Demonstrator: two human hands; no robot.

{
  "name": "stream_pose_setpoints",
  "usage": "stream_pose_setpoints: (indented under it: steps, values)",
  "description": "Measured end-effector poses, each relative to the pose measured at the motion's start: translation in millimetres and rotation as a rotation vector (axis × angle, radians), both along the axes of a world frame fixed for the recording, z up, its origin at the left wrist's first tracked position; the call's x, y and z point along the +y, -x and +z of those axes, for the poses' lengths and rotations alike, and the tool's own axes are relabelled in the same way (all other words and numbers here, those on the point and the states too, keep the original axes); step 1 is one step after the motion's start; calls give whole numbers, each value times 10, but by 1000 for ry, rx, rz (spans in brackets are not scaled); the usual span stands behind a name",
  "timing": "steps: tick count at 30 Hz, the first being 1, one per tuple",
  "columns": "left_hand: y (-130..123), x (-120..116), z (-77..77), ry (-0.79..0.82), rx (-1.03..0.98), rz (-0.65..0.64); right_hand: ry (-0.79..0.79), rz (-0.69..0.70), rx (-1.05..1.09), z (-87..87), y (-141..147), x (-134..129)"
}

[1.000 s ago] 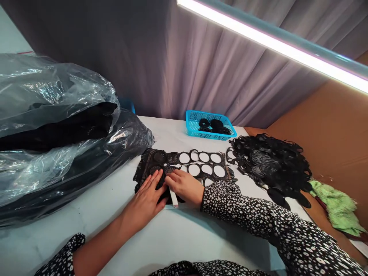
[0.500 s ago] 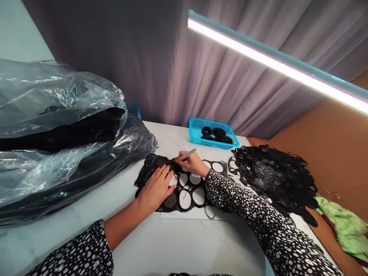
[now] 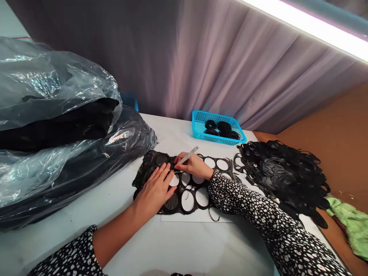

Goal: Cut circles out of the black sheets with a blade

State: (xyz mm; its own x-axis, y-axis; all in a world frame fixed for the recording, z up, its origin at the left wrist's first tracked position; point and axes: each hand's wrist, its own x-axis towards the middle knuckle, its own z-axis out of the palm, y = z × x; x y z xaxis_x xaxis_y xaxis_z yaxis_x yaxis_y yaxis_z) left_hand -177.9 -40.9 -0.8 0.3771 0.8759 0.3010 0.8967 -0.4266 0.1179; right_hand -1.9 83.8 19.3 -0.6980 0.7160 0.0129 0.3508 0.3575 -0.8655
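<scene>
A black sheet [image 3: 184, 210] with round and oval openings lies over a white board [image 3: 198, 218] on the table. My left hand [image 3: 153, 188] rests flat on the sheet's left part, its fingers spread and nothing held. Just to its right, my right hand [image 3: 192, 165] grips a slim, light-coloured pen-like tool [image 3: 190, 154], whose upper end points up and to the right. The tool's lower end is hidden by my fingers near the sheet's upper edge. White shows through several openings; at the left, some circles are still filled with black material.
A blue basket [image 3: 220, 140] holding black rings stands behind the sheet. Black ring-like scraps [image 3: 281, 172] are heaped at the right, beside a green cloth [image 3: 350, 226]. A large plastic bag [image 3: 86, 157] bulges over the table's left side. A lamp [image 3: 310, 25] hangs above.
The camera view has shifted, with the lamp now higher in view. My right hand has stayed near the sheet's upper edge with the tool, which looks slightly steeper. My left hand remains flat.
</scene>
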Motion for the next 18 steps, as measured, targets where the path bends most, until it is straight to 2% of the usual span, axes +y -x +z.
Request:
stream_pose_setpoints:
  steps: [4,9,11,12,14,16,18]
  values:
    - [-2,-10,1,7,-40,-2,-64,0,-18,8,7,-26]
    - [7,-11,-9,16,-91,0,-466,36,-161,-56,83,-281]
    - [10,-9,-29,16,-85,7,-560,47,-219,-90,86,-308]
    - [9,-8,-43,16,-80,11,-565,10,-216,-91,67,-271]
    - [1,-6,-75,17,-70,19,-525,-158,-151,-38,-15,-100]
    - [-10,-2,-104,16,-61,31,-494,-375,-61,89,-120,149]
    - [-11,2,-116,16,-51,41,-520,-534,10,246,-178,372]
